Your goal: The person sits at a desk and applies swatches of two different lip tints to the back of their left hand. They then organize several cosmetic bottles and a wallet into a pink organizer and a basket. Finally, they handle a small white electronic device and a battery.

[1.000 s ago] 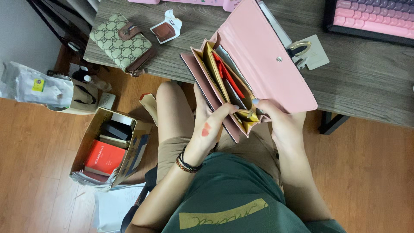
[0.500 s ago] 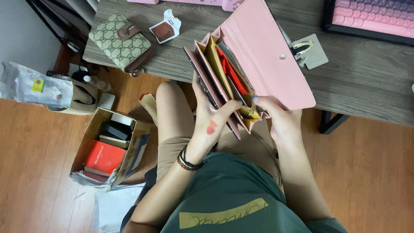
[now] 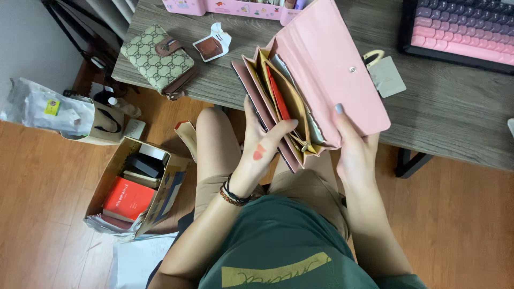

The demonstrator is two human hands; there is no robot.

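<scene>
Wooden flooring is showing beneath a grey desk (image 3: 439, 107), and over its near edge a long pink wallet (image 3: 326, 69) is being held open above the person's lap. Left hand (image 3: 262, 144) is gripping the front panel, thumb pressing into the yellow pockets; right hand (image 3: 353, 147) is cupping the back, one finger lying on the flap. It is looking light, soft-sided and floppy, best held along the spine. A patterned wallet (image 3: 158, 56) is sitting well apart, leaving room.
</scene>
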